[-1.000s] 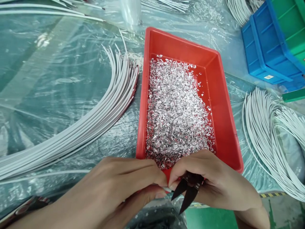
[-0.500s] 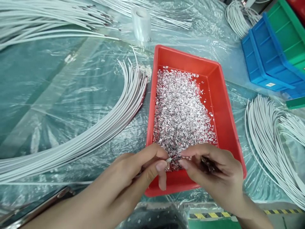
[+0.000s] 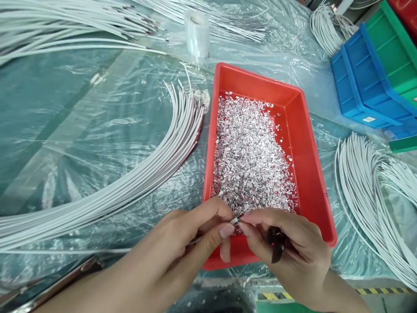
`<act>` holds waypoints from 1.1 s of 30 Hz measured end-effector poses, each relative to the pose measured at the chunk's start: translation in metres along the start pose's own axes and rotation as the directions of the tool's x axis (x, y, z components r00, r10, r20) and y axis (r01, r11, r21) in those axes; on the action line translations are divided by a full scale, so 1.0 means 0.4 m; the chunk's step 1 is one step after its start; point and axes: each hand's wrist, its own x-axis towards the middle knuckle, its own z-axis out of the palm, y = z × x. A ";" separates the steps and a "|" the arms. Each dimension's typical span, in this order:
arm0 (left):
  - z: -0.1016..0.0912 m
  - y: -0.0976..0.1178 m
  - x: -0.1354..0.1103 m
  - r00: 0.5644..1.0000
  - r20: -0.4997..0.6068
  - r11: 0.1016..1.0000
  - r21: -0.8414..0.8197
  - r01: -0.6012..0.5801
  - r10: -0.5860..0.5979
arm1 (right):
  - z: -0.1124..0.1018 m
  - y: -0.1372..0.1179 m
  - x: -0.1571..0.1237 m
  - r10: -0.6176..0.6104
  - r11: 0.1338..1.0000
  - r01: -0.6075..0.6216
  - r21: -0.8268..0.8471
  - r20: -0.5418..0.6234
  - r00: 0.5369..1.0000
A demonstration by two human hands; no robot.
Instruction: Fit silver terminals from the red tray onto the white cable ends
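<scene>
Between thumb and index finger, my left hand pinches a white cable close to its tip, above the near end of a red tray. Thin dark wire ends stick out of that tip. My right hand is closed, its thumb and index fingertips on these wire ends. A dark brown, shiny object is tucked in the right palm; its kind cannot be made out. Small silvery foil scraps cover much of the tray's floor.
A curved bundle of white cables lies left of the tray, another bundle to the right. More cables are at the back left, near a roll of clear film. Blue bins and a green bin stand back right.
My right hand has moved left, and its fingertips now meet the wire ends at the cable tip. The dark object in its palm shows more. The view has shifted slightly.
</scene>
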 end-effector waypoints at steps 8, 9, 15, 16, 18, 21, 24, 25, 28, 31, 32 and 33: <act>0.001 -0.001 0.003 0.999 0.006 0.999 0.010 0.035 -0.035 | 0.001 0.004 -0.004 -0.008 1.000 0.007 0.024 0.016 1.000; 0.002 -0.002 0.004 0.999 0.003 0.999 0.010 0.042 -0.042 | 0.001 0.005 -0.004 -0.015 1.000 0.014 0.022 0.022 1.000; 0.009 -0.007 0.000 1.000 -0.017 1.000 0.014 -0.001 0.002 | 0.003 0.001 0.000 -0.004 1.000 0.004 0.005 0.032 0.999; 0.009 -0.008 -0.001 1.000 -0.019 1.000 0.015 -0.003 0.003 | 0.004 -0.001 0.001 -0.002 1.000 0.002 0.006 0.031 1.000; 0.008 -0.008 -0.001 1.000 -0.014 1.000 0.018 0.004 -0.004 | 0.004 -0.003 0.004 0.003 1.000 -0.004 0.014 0.028 1.000; 0.005 -0.008 0.000 1.000 -0.007 0.999 0.030 0.024 -0.024 | 0.004 -0.006 0.006 0.036 0.999 -0.037 0.027 0.045 0.998; 0.004 -0.008 0.003 1.000 -0.009 0.999 0.043 0.017 -0.017 | 0.005 -0.007 0.008 0.058 0.997 -0.060 0.055 0.050 0.997; 0.004 -0.008 0.004 1.000 -0.010 0.999 0.045 0.009 -0.009 | 0.006 -0.006 0.008 0.063 0.996 -0.066 0.067 0.051 0.997; 0.005 -0.008 0.004 1.000 -0.028 0.998 0.055 0.000 0.002 | 0.010 -0.004 0.008 0.115 0.989 -0.119 0.083 0.053 0.992; 0.009 -0.010 0.001 0.998 -0.055 0.997 0.075 0.005 -0.001 | 0.013 -0.003 0.007 0.175 0.979 -0.178 0.100 0.045 0.984; 0.010 -0.010 0.000 0.998 -0.057 0.997 0.082 0.011 -0.006 | 0.014 -0.003 0.006 0.191 0.975 -0.194 0.107 0.042 0.981; 0.011 -0.011 -0.002 0.998 -0.055 0.996 0.089 0.014 -0.009 | 0.014 -0.004 0.006 0.200 0.972 -0.203 0.116 0.038 0.979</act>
